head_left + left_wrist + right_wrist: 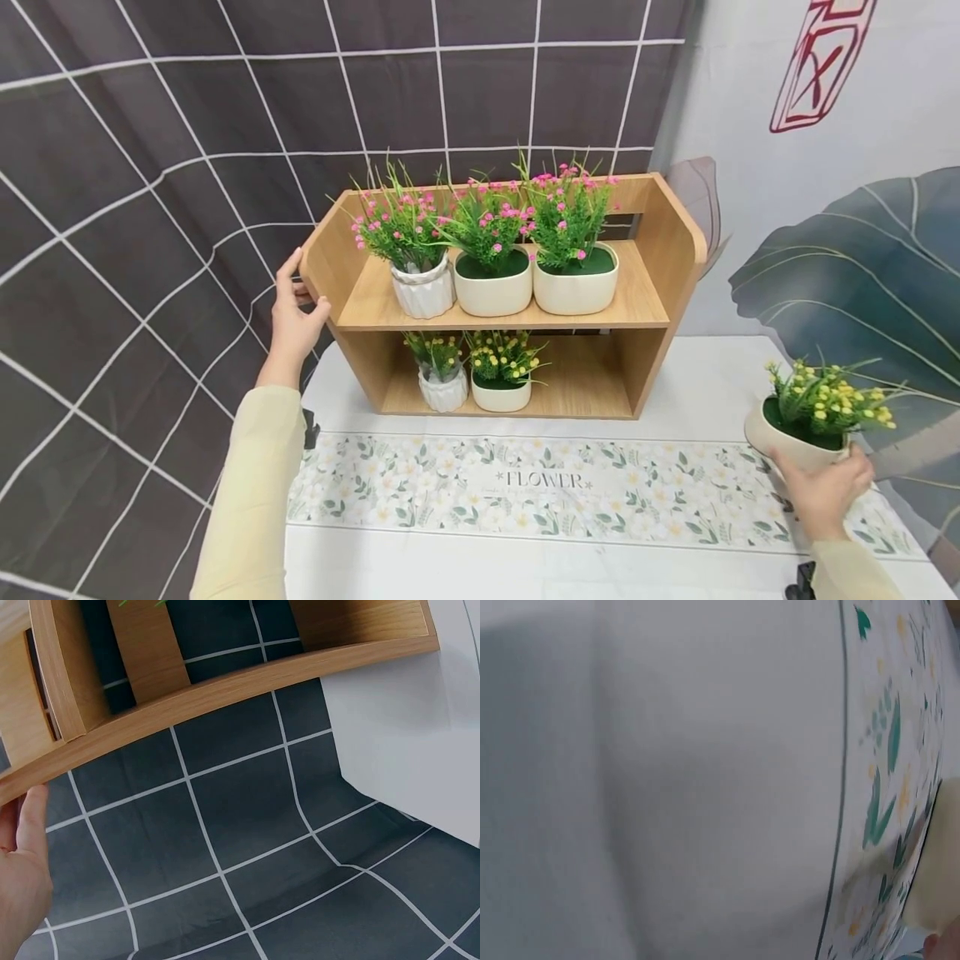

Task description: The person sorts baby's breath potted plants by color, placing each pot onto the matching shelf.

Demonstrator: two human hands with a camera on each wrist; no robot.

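Note:
My left hand (294,321) rests against the left side panel of a two-tier wooden shelf (502,323), fingertips on the panel's edge. The left wrist view shows the hand (26,877) at that wooden edge. At the right end of the table, my right hand (825,492) grips an artificial potted plant (795,446) with yellow flowers in a cream oval pot, which tilts to the right. The right wrist view catches only the cream pot (937,862) and a fingertip (943,943) at its edge.
Pink-flowered plants stand on the upper tier: one white ribbed pot (423,292) and two cream oval pots (492,292). Below are a yellow-flowered white pot (442,390) and a cream oval one (501,397). A floral runner (525,500) lies in front; a dark grid-patterned cloth (150,292) hangs left.

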